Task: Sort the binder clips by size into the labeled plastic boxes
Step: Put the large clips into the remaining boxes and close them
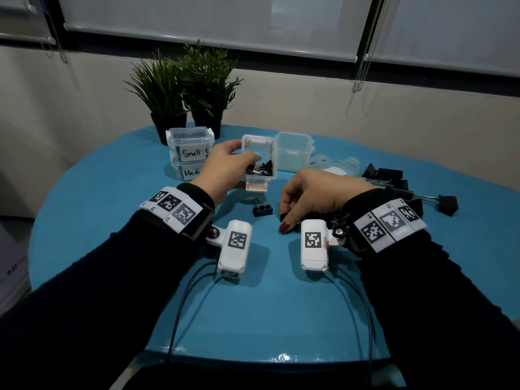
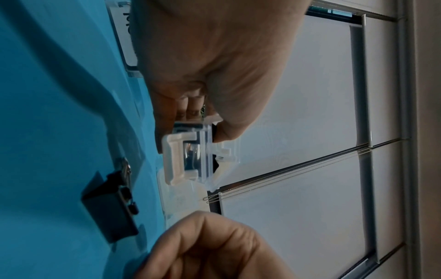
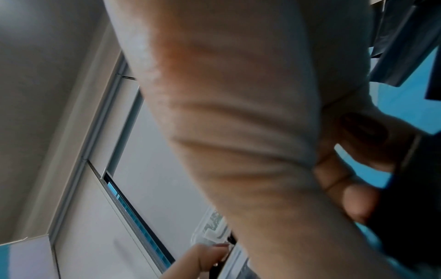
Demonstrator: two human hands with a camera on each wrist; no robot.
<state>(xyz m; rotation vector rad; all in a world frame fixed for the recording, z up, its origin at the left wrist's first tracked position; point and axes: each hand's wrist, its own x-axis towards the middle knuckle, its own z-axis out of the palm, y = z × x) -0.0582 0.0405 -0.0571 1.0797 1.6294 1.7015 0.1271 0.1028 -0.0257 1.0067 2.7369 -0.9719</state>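
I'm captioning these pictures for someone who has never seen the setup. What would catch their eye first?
Likely the left hand at the middle of the round blue table, tilting an open clear plastic box that holds small black binder clips. Just right of it, the right hand, its fingers curled downward, reaches over the table beside a pile of large black binder clips. Two green potted plants stand at the far edge.

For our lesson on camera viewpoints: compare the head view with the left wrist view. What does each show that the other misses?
Only the head view shows the box labeled Small, the two potted plants and the pile of large clips. Only the left wrist view shows the held box's latch close up. Both show the left hand gripping the open box, and a loose clip on the blue table.
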